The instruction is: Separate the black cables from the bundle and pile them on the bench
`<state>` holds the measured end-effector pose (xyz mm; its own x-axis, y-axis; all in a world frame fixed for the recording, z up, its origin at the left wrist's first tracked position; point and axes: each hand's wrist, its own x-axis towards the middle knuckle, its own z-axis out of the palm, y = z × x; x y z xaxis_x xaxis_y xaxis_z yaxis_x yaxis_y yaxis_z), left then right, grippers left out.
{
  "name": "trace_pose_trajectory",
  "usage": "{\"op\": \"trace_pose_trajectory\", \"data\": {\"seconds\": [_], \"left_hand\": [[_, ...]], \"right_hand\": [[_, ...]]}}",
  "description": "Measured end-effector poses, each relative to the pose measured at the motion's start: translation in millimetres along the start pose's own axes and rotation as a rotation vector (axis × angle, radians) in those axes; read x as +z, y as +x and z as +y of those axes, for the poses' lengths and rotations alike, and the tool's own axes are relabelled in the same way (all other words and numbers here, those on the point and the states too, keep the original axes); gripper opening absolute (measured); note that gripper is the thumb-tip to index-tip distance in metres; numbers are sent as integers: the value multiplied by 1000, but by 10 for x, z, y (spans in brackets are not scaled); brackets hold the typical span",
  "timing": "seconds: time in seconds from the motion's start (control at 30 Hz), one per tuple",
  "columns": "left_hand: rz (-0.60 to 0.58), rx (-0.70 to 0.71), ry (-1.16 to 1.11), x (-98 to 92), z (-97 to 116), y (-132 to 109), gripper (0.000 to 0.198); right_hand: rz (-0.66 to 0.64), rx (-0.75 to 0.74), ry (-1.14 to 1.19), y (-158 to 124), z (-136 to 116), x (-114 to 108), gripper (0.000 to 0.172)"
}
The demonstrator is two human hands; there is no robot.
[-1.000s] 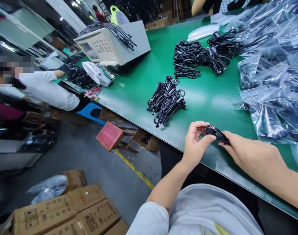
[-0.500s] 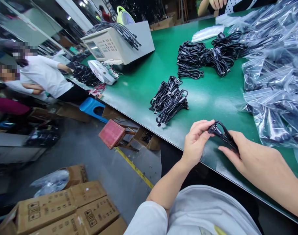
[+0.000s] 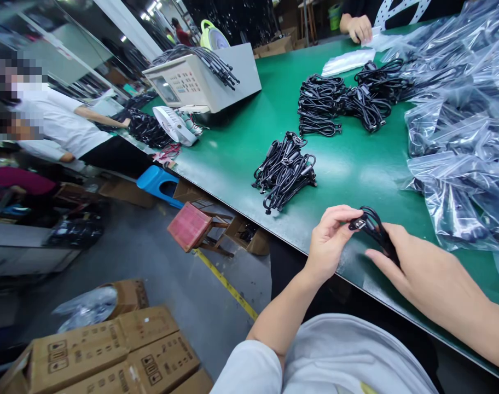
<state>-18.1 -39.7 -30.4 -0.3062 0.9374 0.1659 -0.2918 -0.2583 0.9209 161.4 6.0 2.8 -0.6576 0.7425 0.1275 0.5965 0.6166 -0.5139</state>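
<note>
A coiled black cable (image 3: 376, 232) is held between my two hands above the front edge of the green table (image 3: 348, 180). My left hand (image 3: 329, 235) pinches the coil's end at a connector between thumb and fingers. My right hand (image 3: 422, 268) wraps round the other end of the coil, thumb below and fingers behind it. Left of my hands lies a small pile of bundled black cables (image 3: 284, 172). Farther back is a larger heap of black cable bundles (image 3: 321, 104). Clear plastic bags (image 3: 458, 191) with dark contents are piled on the right.
A beige instrument (image 3: 204, 82) with cables on top and a white fan (image 3: 173, 126) stand at the table's far left. A co-worker's hand (image 3: 358, 27) is across the table. A red-topped stool (image 3: 190, 225), a blue stool (image 3: 157, 183) and cardboard boxes (image 3: 151, 350) stand on the floor.
The connector at my left fingertips has turned, showing its end more plainly. The co-worker's hand across the table has lowered toward the white bags. The view has shifted slightly.
</note>
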Motion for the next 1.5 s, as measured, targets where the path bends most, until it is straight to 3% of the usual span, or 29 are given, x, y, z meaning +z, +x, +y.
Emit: {"op": "trace_pose_trajectory", "data": {"seconds": [0.07, 0.13, 0.23, 0.3, 0.4, 0.57, 0.8, 1.13, 1.23, 1.3, 1.4, 1.47, 1.5], "left_hand": [[-78, -47, 36, -11, 7, -1, 19], [-97, -85, 12, -15, 11, -12, 29], [-86, -146, -23, 4, 17, -51, 39], [-222, -213, 37, 40, 34, -85, 44], [-400, -250, 202, 116, 78, -128, 49], [-350, -277, 371, 190, 107, -162, 40], [-328, -256, 342, 145, 64, -178, 34], [-345, -266, 388, 177, 56, -186, 35], [-367, -159, 449, 139, 100, -174, 34], [-300, 31, 601, -11, 198, -106, 32], [48, 340, 984, -398, 443, 101, 29], [245, 401, 1276, -655, 594, 295, 30], [276, 376, 1435, -753, 640, 401, 31]], "right_hand": [[-228, 194, 507, 88, -54, -63, 36], [-305, 365, 951, 199, -107, -151, 36], [4, 546, 1353, 350, -139, -298, 19], [221, 556, 1448, 411, -130, -386, 11], [379, 530, 1480, 434, -110, -467, 11], [359, 515, 1598, 412, -119, -443, 12], [294, 529, 1737, 424, -132, -388, 19], [258, 554, 1720, 414, -140, -422, 8], [239, 563, 1614, 386, -63, -415, 10], [201, 583, 1477, 360, 16, -397, 19], [106, 611, 1350, 338, 125, -333, 23], [22, 613, 1345, 335, 155, -276, 19], [-16, 617, 1349, 336, 156, -251, 16]]}}
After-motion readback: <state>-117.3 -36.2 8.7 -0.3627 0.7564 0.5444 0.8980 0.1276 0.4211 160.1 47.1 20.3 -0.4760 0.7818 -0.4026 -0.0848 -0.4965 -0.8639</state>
